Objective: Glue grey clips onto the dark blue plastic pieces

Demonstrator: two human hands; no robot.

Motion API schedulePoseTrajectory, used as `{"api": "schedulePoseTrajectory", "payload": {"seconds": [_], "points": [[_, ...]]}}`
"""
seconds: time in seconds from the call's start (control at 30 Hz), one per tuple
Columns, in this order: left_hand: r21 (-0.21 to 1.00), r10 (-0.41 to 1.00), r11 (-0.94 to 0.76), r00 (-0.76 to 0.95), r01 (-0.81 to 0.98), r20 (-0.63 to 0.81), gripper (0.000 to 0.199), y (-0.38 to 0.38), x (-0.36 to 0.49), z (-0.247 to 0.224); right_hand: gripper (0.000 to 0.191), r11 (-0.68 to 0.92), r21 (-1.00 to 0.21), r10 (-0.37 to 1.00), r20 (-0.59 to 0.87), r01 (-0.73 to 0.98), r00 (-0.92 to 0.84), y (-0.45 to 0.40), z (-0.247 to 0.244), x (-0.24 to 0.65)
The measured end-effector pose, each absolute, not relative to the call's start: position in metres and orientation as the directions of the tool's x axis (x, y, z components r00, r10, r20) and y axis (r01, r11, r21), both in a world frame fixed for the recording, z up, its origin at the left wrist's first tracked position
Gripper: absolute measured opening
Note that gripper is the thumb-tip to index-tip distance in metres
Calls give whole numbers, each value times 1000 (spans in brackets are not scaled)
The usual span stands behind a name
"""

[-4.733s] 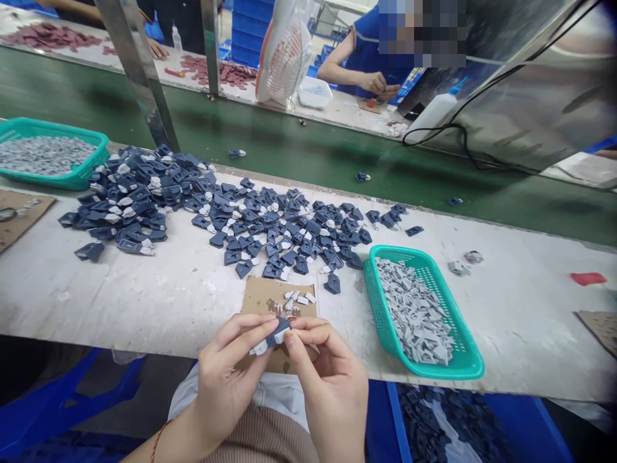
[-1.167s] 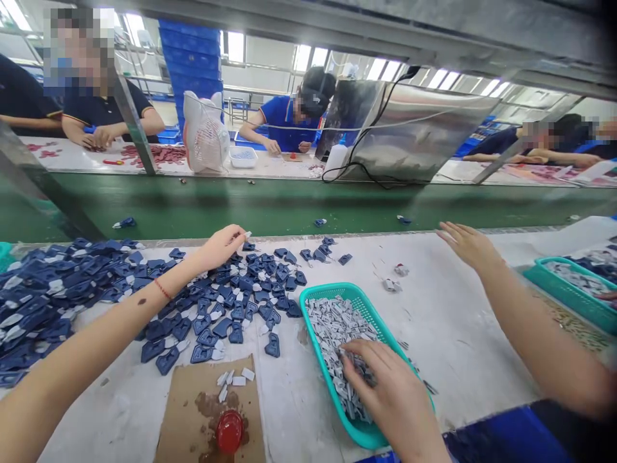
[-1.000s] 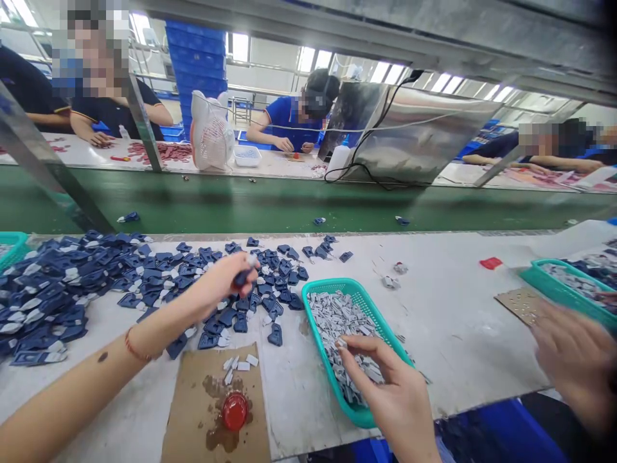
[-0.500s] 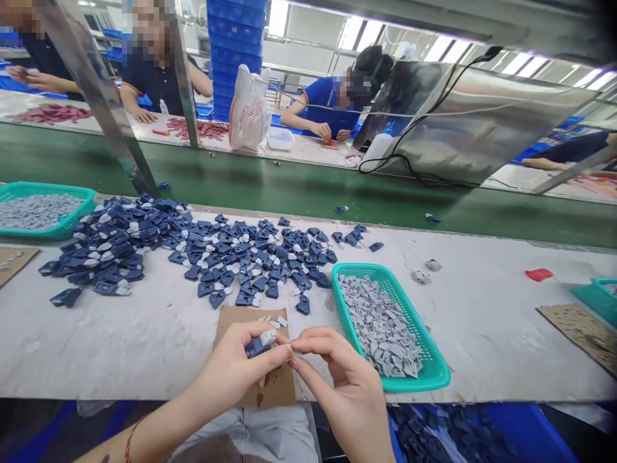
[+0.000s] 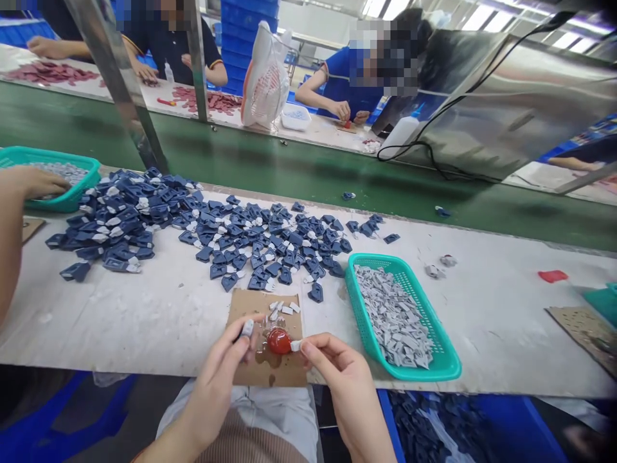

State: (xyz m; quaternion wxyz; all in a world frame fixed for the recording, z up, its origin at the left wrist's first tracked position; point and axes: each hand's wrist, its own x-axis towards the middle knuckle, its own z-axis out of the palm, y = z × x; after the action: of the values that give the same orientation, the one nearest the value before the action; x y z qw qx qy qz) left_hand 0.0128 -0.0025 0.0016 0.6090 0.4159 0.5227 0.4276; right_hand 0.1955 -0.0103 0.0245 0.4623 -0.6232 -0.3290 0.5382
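My left hand [image 5: 224, 363] is closed on a small dark blue plastic part with a light grey tip [image 5: 247, 328]; fingers hide most of its body. Between the thumb and forefinger of my right hand [image 5: 344, 370] is a small grey plastic piece [image 5: 295, 346]. Its free end is against, or right beside, a glossy red dome-shaped lump [image 5: 278, 341]. Under the lump lies a brown cardboard sheet [image 5: 243, 303] with wet-looking stains. Several loose grey pieces [image 5: 284, 309] rest near the sheet's far edge.
To the right stands a green basket [image 5: 450, 360] of grey pieces. Heaped blue parts [image 5: 260, 238] spread across the table's left and middle. Another person's hand [image 5: 41, 182] reaches into a second green basket [image 5: 91, 168]. Beyond runs a green belt [image 5: 308, 170], with co-workers behind.
My hands have moved apart, uncovering the red lump and showing the grey piece in my right fingers. Another person's arm has entered at the left. My view has shifted somewhat.
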Motion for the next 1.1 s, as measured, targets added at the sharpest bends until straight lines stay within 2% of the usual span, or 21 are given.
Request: {"api": "schedulePoseTrajectory", "payload": {"seconds": [0.13, 0.27, 0.4, 0.5, 0.67, 0.87, 1.1], "points": [[905, 915, 401, 107, -143, -389, 46, -1, -3, -6, 31, -424, -903, 887, -429, -71, 171, -3, 15, 200], [863, 897, 438, 185, -252, -401, 50, 4, -6, -10, 34, -452, -889, 876, -458, -70, 154, 1, 9, 199], [821, 876, 482, 204, -307, -438, 32, 7, -5, -10, 34, -464, -883, 868, -469, -69, 162, 1, 7, 197], [831, 883, 470, 176, -297, -436, 23, 8, -4, -9, 32, -456, -887, 868, -461, -68, 183, 1, 8, 196], [882, 932, 363, 131, -300, -339, 14, 8, -2, -6, 32, -434, -896, 871, -445, -99, 209, -1, 16, 195], [943, 998, 68, 31, -326, -61, 20, 5, 8, -5, 25, -404, -871, 888, -446, -279, 108, -7, 38, 184], [953, 998, -47, 14, -300, 54, 20, -2, 14, -2, 16, -374, -896, 915, -399, -238, 66, -10, 42, 171]]}}
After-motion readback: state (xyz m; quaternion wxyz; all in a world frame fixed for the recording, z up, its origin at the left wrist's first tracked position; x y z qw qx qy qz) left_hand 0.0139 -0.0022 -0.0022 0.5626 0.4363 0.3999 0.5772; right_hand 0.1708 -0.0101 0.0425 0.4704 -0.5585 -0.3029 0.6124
